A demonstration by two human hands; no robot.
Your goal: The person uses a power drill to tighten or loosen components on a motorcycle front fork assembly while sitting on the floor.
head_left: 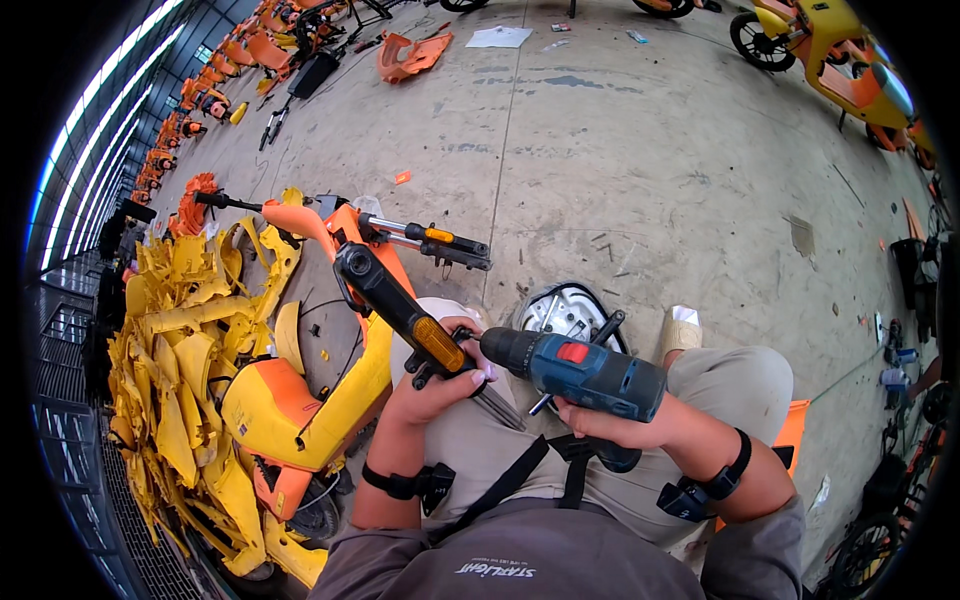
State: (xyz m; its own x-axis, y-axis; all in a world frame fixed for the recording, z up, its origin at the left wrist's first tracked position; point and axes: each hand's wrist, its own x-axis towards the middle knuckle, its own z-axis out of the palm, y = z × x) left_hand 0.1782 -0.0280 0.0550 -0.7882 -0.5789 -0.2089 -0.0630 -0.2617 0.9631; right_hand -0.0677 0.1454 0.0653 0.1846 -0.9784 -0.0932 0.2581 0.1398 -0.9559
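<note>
My right hand (612,425) is wrapped round the grip of a blue and black cordless drill (605,380) with a red switch on top. The drill lies almost level, its chuck pointing left. My left hand (438,392) grips the lower end of a black fork leg (388,292) with an amber reflector (439,344). The drill's tip meets the fork leg beside my left fingers; the exact contact is hidden. Just left of it stands an orange and yellow scooter body (355,400). A silver and black round part (563,308) lies on the floor beyond the drill.
A tall heap of yellow plastic panels (185,370) fills the left side. Rows of orange scooters (240,55) stand at the far left, a yellow scooter (835,60) at the far right. An orange panel (412,57) and a white sheet (499,37) lie on the concrete floor.
</note>
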